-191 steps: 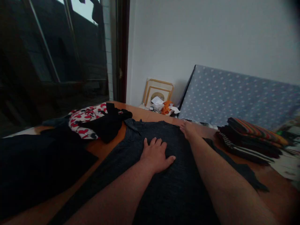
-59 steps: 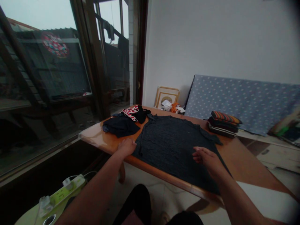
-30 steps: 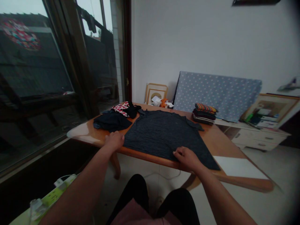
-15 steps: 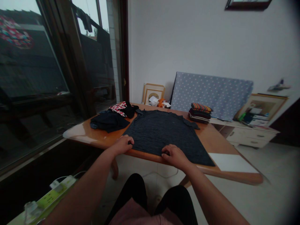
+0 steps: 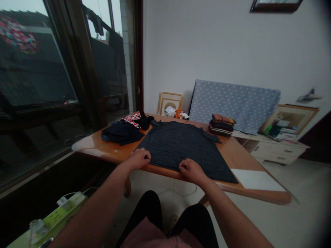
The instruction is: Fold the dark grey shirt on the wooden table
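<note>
A dark grey T-shirt (image 5: 183, 143) lies spread flat on the wooden table (image 5: 248, 155), its neck and sleeves toward the far side and its hem along the near edge. At the hem's left corner, my left hand (image 5: 139, 158) is closed, thumb and fingers pinching the fabric. My right hand (image 5: 191, 170) pinches the same hem near its middle, with fingers curled. The fingertips of both hands are partly hidden, and the cloth between them still lies flat.
Left of the shirt is a heap of dark clothes (image 5: 120, 133) with a red-and-white patterned garment (image 5: 132, 120). A folded clothes stack (image 5: 221, 124) stands at the back right. A white sheet (image 5: 256, 179) lies at the right front. A power strip (image 5: 57, 215) sits low at left.
Fingers of both hands have curled in more tightly at the hem. The shirt lies as before, and the view has shifted very slightly.
</note>
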`<action>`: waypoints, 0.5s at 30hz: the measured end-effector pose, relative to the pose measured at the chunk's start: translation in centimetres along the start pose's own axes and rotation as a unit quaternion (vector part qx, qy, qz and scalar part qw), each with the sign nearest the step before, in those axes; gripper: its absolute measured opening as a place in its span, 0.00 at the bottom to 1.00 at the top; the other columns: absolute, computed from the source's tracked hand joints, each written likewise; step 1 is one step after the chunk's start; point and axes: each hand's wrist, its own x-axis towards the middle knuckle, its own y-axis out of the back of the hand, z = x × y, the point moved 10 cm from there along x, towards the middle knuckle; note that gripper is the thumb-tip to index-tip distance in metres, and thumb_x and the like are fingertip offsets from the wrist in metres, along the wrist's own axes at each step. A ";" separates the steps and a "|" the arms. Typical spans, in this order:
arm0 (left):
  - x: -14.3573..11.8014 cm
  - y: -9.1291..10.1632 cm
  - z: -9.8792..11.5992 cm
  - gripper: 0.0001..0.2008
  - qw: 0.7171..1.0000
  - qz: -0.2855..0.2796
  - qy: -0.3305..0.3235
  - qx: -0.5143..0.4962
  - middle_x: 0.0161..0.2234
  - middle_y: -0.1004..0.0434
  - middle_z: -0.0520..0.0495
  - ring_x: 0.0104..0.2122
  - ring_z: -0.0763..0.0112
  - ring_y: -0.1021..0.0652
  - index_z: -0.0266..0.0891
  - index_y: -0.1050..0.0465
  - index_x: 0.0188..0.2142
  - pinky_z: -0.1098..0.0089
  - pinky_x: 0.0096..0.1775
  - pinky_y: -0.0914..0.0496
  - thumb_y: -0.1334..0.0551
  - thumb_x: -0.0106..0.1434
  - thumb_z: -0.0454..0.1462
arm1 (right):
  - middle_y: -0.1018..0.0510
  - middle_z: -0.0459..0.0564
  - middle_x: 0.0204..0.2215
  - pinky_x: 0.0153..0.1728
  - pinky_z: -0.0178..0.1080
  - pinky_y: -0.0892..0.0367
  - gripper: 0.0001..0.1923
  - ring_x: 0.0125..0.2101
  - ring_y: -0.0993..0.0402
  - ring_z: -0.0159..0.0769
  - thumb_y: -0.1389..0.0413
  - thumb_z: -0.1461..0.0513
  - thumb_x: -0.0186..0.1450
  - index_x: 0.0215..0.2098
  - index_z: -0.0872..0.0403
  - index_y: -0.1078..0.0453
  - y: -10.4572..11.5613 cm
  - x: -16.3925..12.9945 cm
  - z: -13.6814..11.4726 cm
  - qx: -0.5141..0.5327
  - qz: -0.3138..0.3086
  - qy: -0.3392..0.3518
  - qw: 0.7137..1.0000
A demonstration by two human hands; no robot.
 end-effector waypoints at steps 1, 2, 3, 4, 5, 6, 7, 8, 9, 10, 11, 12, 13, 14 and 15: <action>0.0 0.0 0.1 0.07 1.000 0.002 0.002 0.002 0.40 0.26 0.48 0.45 0.62 0.28 0.47 0.23 0.38 0.65 0.47 0.36 0.39 0.61 0.39 | 0.26 0.48 0.34 0.39 0.34 0.43 0.08 0.36 0.32 0.33 0.48 0.61 0.66 0.35 0.51 0.26 0.0 0.0 0.1 0.004 0.002 -0.001 1.000; 0.1 0.0 0.1 0.07 1.000 0.004 0.006 0.004 0.40 0.26 0.48 0.45 0.62 0.28 0.46 0.23 0.37 0.65 0.47 0.36 0.39 0.62 0.39 | 0.26 0.48 0.34 0.39 0.34 0.43 0.08 0.36 0.32 0.33 0.48 0.61 0.66 0.34 0.51 0.26 0.0 0.1 0.1 0.007 0.002 -0.003 1.000; 0.1 0.0 0.1 0.07 1.000 0.004 0.010 0.006 0.40 0.26 0.48 0.45 0.62 0.28 0.46 0.23 0.37 0.65 0.47 0.36 0.40 0.62 0.39 | 0.26 0.48 0.34 0.39 0.34 0.43 0.08 0.36 0.32 0.33 0.47 0.61 0.66 0.34 0.52 0.26 0.0 0.1 0.1 0.008 0.003 -0.006 1.000; 0.1 0.1 0.1 0.07 1.000 0.003 0.013 0.007 0.41 0.26 0.47 0.45 0.62 0.28 0.46 0.23 0.37 0.65 0.47 0.36 0.40 0.62 0.39 | 0.26 0.48 0.33 0.39 0.34 0.43 0.08 0.36 0.32 0.33 0.47 0.61 0.65 0.34 0.52 0.26 0.0 0.2 0.1 0.009 0.004 -0.008 1.000; 0.1 0.1 0.2 0.07 1.000 0.001 0.016 0.008 0.41 0.26 0.47 0.45 0.62 0.28 0.45 0.23 0.37 0.65 0.47 0.36 0.40 0.62 0.38 | 0.26 0.47 0.33 0.39 0.34 0.42 0.08 0.36 0.32 0.33 0.47 0.61 0.65 0.33 0.52 0.26 0.1 0.3 -0.1 0.012 0.006 -0.008 1.000; 0.1 0.2 0.2 0.07 1.000 -0.003 0.017 0.006 0.41 0.26 0.47 0.45 0.62 0.28 0.45 0.23 0.37 0.65 0.47 0.36 0.41 0.62 0.38 | 0.25 0.47 0.33 0.39 0.34 0.42 0.07 0.36 0.31 0.33 0.47 0.61 0.65 0.34 0.52 0.26 0.1 0.3 -0.4 0.017 0.008 -0.005 1.000; 0.1 0.3 0.2 0.07 1.000 -0.007 0.017 0.003 0.41 0.26 0.47 0.45 0.63 0.28 0.45 0.23 0.36 0.66 0.47 0.36 0.41 0.62 0.39 | 0.25 0.47 0.33 0.40 0.34 0.42 0.07 0.37 0.31 0.34 0.46 0.60 0.65 0.34 0.52 0.26 0.1 0.4 -0.8 0.024 0.009 0.002 1.000; 0.0 0.5 0.2 0.07 1.000 -0.010 0.015 -0.003 0.41 0.25 0.47 0.45 0.63 0.27 0.45 0.23 0.36 0.66 0.47 0.35 0.40 0.62 0.39 | 0.25 0.47 0.34 0.41 0.34 0.41 0.07 0.37 0.31 0.34 0.46 0.60 0.65 0.35 0.51 0.25 0.0 0.5 -1.3 0.032 0.010 0.011 0.999; 0.0 0.7 0.2 0.07 1.000 -0.015 0.012 -0.010 0.41 0.25 0.48 0.45 0.63 0.27 0.45 0.23 0.37 0.66 0.47 0.35 0.40 0.62 0.40 | 0.25 0.47 0.35 0.41 0.35 0.41 0.07 0.38 0.31 0.34 0.45 0.60 0.65 0.36 0.51 0.25 0.0 0.6 -1.9 0.039 0.011 0.021 0.999; -0.1 0.8 0.2 0.07 1.000 -0.022 0.009 -0.019 0.41 0.25 0.48 0.45 0.63 0.27 0.45 0.23 0.36 0.67 0.46 0.35 0.40 0.62 0.40 | 0.25 0.48 0.35 0.42 0.35 0.40 0.08 0.39 0.31 0.35 0.45 0.59 0.65 0.38 0.50 0.24 -0.2 0.7 -2.3 0.045 0.010 0.030 0.998; -0.2 1.0 0.2 0.07 0.999 -0.029 0.006 -0.027 0.40 0.24 0.48 0.44 0.64 0.26 0.45 0.22 0.36 0.68 0.46 0.34 0.39 0.61 0.41 | 0.24 0.48 0.36 0.42 0.35 0.40 0.08 0.40 0.31 0.35 0.44 0.59 0.65 0.39 0.50 0.24 -0.3 0.8 -2.7 0.048 0.009 0.036 0.998; -0.2 1.1 0.2 0.07 0.999 -0.038 0.003 -0.035 0.40 0.24 0.49 0.44 0.64 0.26 0.45 0.22 0.35 0.68 0.46 0.34 0.39 0.60 0.41 | 0.24 0.48 0.36 0.43 0.35 0.40 0.09 0.40 0.30 0.35 0.45 0.60 0.65 0.40 0.49 0.23 -0.5 1.0 -3.0 0.048 0.006 0.039 0.998; -0.3 1.1 0.1 0.06 0.998 -0.047 0.003 -0.043 0.39 0.23 0.49 0.43 0.65 0.26 0.45 0.22 0.34 0.69 0.46 0.34 0.38 0.59 0.41 | 0.24 0.48 0.36 0.43 0.35 0.39 0.09 0.41 0.30 0.35 0.45 0.60 0.65 0.41 0.49 0.23 -0.7 1.1 -3.2 0.047 0.004 0.040 0.998; -0.3 1.2 -0.1 0.06 0.997 -0.051 0.009 -0.052 0.38 0.23 0.50 0.42 0.65 0.25 0.44 0.22 0.32 0.70 0.45 0.33 0.37 0.58 0.41 | 0.24 0.48 0.36 0.44 0.36 0.39 0.10 0.41 0.30 0.35 0.45 0.60 0.65 0.41 0.49 0.23 -0.9 1.2 -3.3 0.045 0.002 0.039 0.998; -0.3 1.3 -0.4 0.06 0.997 -0.050 0.019 -0.062 0.36 0.22 0.50 0.40 0.66 0.25 0.44 0.22 0.31 0.70 0.44 0.33 0.37 0.57 0.41 | 0.24 0.48 0.36 0.44 0.36 0.39 0.11 0.41 0.30 0.35 0.46 0.61 0.66 0.42 0.49 0.23 -1.0 1.3 -3.4 0.042 0.000 0.039 0.998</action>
